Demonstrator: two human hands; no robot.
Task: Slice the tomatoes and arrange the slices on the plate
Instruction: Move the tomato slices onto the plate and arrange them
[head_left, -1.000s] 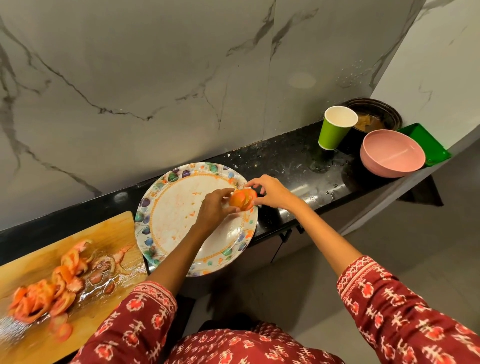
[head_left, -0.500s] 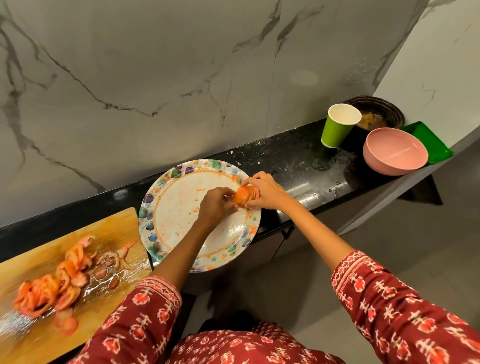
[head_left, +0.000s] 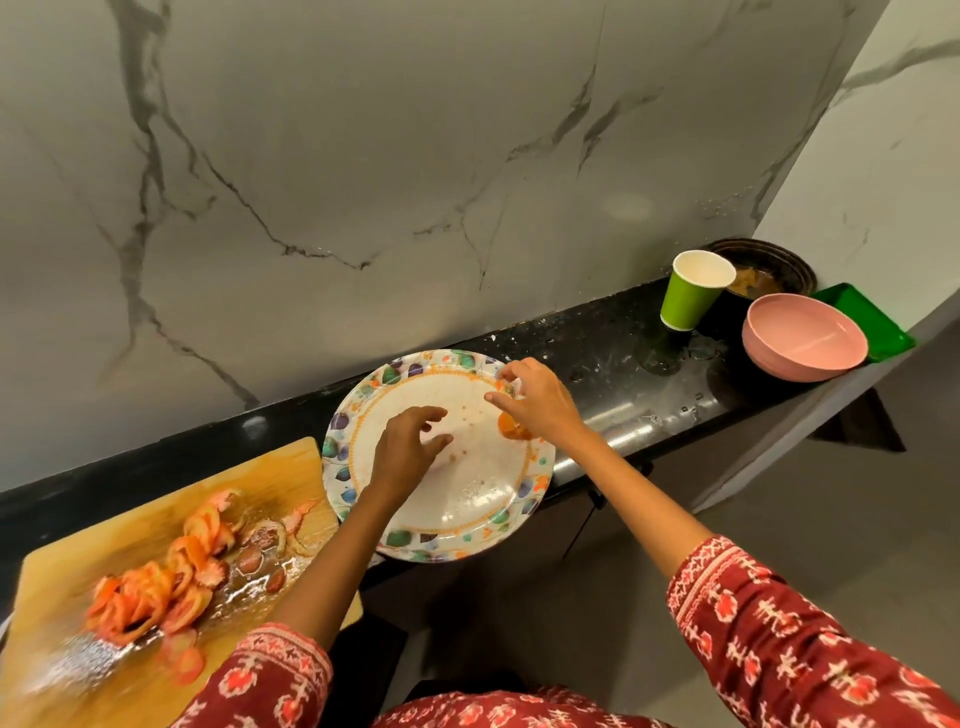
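A white plate with a coloured leaf rim sits on the black counter, its near side over the counter's front edge. A small stack of tomato slices lies on the plate's right side. My right hand hovers just over them, its loosely spread fingers reaching the plate's far rim. My left hand hangs over the plate's middle with fingers loosely curled and nothing in it. More tomato slices lie heaped on the wet wooden cutting board at the left.
On the counter at the far right stand a green paper cup, a pink bowl, a dark bowl and a green tray. A marble wall rises behind the counter.
Both hands held the tomato stack together over the plate's right rim. Now the stack lies on the plate, and both hands have let go and drawn apart.
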